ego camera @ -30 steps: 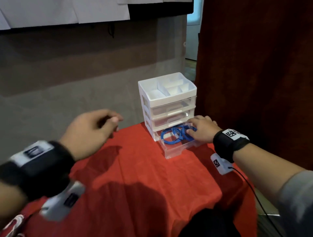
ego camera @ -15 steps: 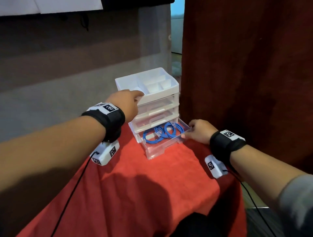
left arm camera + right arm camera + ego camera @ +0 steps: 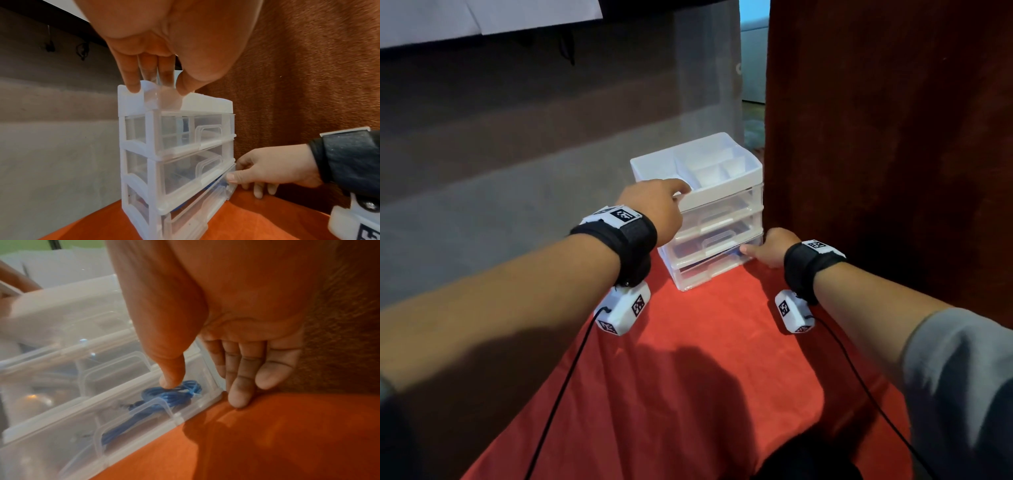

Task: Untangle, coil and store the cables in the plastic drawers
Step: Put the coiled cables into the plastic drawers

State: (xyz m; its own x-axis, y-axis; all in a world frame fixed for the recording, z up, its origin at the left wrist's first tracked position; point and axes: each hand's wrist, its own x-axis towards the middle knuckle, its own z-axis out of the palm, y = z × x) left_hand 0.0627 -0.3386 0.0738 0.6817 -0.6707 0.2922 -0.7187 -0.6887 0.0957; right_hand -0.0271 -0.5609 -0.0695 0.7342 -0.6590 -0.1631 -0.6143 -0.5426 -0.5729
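Observation:
A small translucent drawer unit [image 3: 722, 192] [image 3: 144, 146] stands at the far end of the red table. My left hand [image 3: 674, 190] [image 3: 160, 87] holds the rim of its open top tray, fingers inside and thumb outside. The bottom drawer [image 3: 709, 270] [image 3: 195, 206] [image 3: 144, 426] is pushed almost fully in. My right hand [image 3: 751, 251] [image 3: 236, 181] [image 3: 201, 391] grips its front right corner, with the thumb over the edge and the fingers outside. A coiled blue cable [image 3: 172, 395] [image 3: 736, 251] lies inside, under the thumb tip.
The red cloth [image 3: 688, 342] covers the table, whose left edge runs diagonally. A dark red curtain [image 3: 893, 137] hangs close behind and to the right of the unit. A grey wall [image 3: 517, 171] is on the left. Black wrist-camera leads [image 3: 558, 394] trail over the cloth.
The bottom drawer, pulled out earlier with the blue coil in plain view, has slid almost fully in under my right hand. My left hand has moved from mid-air onto the unit's top tray.

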